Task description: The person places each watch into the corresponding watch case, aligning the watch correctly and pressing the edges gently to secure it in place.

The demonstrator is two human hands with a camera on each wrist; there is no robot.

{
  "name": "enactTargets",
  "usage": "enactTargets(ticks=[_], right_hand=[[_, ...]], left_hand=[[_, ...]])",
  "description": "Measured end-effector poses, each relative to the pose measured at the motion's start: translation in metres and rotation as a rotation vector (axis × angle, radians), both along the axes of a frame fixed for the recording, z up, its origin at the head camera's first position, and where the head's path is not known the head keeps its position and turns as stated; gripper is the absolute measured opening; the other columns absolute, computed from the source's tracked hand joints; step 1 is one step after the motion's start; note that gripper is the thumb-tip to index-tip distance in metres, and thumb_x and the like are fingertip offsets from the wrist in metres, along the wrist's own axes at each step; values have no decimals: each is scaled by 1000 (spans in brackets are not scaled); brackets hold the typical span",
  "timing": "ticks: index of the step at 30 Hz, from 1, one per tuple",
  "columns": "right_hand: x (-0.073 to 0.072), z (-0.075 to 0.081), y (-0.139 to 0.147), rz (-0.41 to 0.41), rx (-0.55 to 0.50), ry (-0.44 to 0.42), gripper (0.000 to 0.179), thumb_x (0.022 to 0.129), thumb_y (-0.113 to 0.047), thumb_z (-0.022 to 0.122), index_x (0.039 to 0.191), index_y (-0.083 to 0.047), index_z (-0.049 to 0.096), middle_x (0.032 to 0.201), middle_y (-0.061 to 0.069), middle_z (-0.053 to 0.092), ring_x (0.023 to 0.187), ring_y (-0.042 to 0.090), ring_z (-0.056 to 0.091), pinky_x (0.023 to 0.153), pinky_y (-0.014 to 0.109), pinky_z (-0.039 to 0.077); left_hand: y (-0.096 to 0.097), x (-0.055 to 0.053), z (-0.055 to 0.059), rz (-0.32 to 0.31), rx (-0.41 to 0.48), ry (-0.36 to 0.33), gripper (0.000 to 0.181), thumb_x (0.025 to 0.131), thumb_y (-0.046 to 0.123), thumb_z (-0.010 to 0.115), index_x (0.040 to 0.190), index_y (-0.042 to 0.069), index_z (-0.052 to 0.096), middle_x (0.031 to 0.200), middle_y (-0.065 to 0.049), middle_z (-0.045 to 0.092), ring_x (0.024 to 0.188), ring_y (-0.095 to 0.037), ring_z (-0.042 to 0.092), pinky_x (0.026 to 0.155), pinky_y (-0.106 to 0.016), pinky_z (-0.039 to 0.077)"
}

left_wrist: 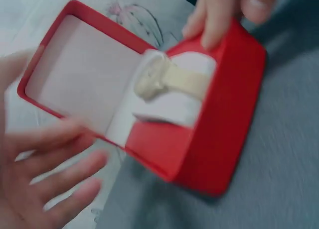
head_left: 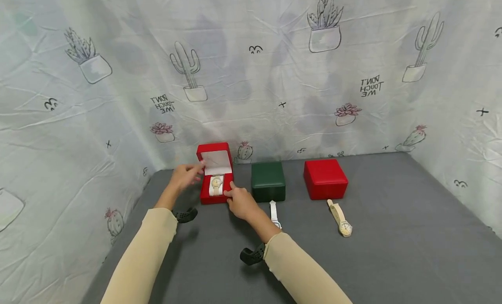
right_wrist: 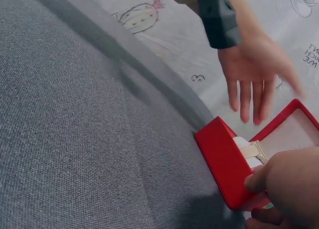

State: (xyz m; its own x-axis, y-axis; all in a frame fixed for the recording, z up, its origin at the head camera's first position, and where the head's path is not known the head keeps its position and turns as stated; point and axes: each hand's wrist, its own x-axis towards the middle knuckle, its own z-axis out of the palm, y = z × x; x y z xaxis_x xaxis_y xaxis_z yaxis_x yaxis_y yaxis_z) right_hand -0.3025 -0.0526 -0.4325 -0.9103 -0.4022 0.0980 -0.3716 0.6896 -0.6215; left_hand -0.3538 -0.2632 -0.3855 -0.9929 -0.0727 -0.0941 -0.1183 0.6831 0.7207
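Note:
An open red watch box [head_left: 205, 196] stands at the back left of the table, its white-lined lid [left_wrist: 79, 74] raised. Inside, a cream-strapped watch [head_left: 216, 182] sits around a white cushion [left_wrist: 167, 109]. My right hand [head_left: 242, 202] grips the box at its right front corner, thumb [right_wrist: 256, 181] on the front edge and the other fingers down at the side. Beside the lid's left edge is my left hand [head_left: 186, 177], fingers spread and straight, holding nothing. In the left wrist view those fingers [left_wrist: 70, 184] are blurred in front of the lid.
A closed green box [head_left: 268, 181] stands right of the open one, with a white-strapped watch [head_left: 273, 211] before it, partly behind my right wrist. Farther right are a closed red box [head_left: 325, 178] and another cream watch [head_left: 340, 219]. A cactus-print cloth [head_left: 274, 77] hangs behind.

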Motion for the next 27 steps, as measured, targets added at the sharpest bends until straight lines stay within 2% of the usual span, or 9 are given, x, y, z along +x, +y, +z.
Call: enactTargets(ticks=[3, 5, 7, 12, 15, 19, 24, 27], right_hand=[[2, 0, 2, -12, 7, 14, 40, 94, -11, 61, 133, -13, 58, 152, 13, 40, 125, 27, 56, 88, 36, 56], [2, -1, 2, -13, 12, 28, 39, 94, -11, 61, 132, -13, 59, 151, 14, 41, 124, 27, 58, 87, 35, 56], [3, -2, 2, -10, 9, 36, 38, 94, -11, 61, 132, -13, 60, 151, 14, 41, 122, 27, 59, 83, 34, 56], [4, -4, 4, -10, -5, 49, 37, 94, -11, 60, 131, -12, 60, 150, 14, 42, 119, 28, 61, 78, 33, 57], [7, -6, -1, -10, -14, 68, 37, 94, -11, 60, 131, -12, 61, 150, 14, 42, 120, 27, 60, 83, 35, 57], [6, -9, -4, -16, -65, 83, 36, 93, -11, 61, 129, -10, 62, 149, 15, 43, 125, 28, 56, 92, 38, 54], [1, -17, -4, -64, -231, 29, 38, 95, -14, 59, 131, -4, 60, 145, 16, 49, 130, 28, 53, 103, 43, 47], [-2, -20, -4, -114, -375, -53, 49, 97, -18, 55, 144, -9, 45, 145, 14, 50, 133, 28, 49, 107, 47, 43]], left_hand=[[5, -6, 8, 159, 130, 56, 90, 86, 79, 34, 129, 3, 55, 129, -19, 59, 113, -36, 60, 94, -46, 51], [10, -10, 11, 190, 180, 67, 97, 83, 82, 30, 138, 4, 48, 136, -19, 52, 118, -38, 56, 96, -49, 50], [14, -13, 12, 185, 213, 48, 99, 82, 84, 30, 146, 7, 38, 143, -18, 45, 124, -39, 50, 99, -52, 47], [26, -21, 11, 147, 287, -63, 100, 85, 80, 32, 155, 11, 18, 155, -18, 29, 137, -40, 36, 106, -56, 41], [21, -17, 8, 149, 319, -93, 99, 85, 78, 35, 156, 12, 13, 157, -18, 25, 139, -41, 34, 108, -57, 38], [15, -10, 4, 123, 344, -89, 98, 85, 77, 39, 156, 15, 14, 159, -17, 22, 138, -45, 34, 108, -61, 36], [11, -1, -7, 55, 375, -99, 94, 86, 75, 42, 156, 21, 12, 161, -14, 19, 142, -46, 28, 107, -64, 35], [8, 4, -15, 25, 400, -94, 89, 89, 68, 46, 157, 24, 11, 161, -13, 17, 144, -46, 24, 108, -64, 33]])
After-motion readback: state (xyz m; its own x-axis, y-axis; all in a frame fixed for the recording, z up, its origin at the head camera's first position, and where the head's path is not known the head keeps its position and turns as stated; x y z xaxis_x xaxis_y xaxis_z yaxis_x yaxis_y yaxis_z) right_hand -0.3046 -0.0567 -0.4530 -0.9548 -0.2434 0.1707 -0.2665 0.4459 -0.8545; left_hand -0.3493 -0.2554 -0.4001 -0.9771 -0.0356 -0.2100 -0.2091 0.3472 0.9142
